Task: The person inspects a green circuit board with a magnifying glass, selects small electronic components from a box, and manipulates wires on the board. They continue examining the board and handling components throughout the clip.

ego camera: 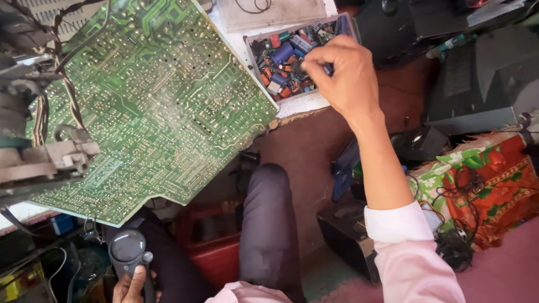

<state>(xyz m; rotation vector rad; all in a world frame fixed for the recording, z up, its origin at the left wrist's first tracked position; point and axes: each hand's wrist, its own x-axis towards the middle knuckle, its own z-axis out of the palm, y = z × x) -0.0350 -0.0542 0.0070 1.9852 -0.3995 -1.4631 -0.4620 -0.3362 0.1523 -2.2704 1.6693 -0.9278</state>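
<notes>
Our right hand over shallow clear plastic tray of mixed coloured capacitors, fingers pinched, dipping in at tray's right end; what they grip, we cannot tell. Left hand far lower-left, closed on dark handled tool.

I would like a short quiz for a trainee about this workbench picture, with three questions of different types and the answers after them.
1. True or false: the right hand is over the small tray of parts.
2. What does the left hand hold? A) a dark tool with a round head B) a red cup C) a roll of tape
3. Fill in: the large circuit board shows its ______ solder side.

Key
1. True; the fingers reach among the small coloured components.
2. A; the tool is gripped low, near the person's knee.
3. Green.
</notes>
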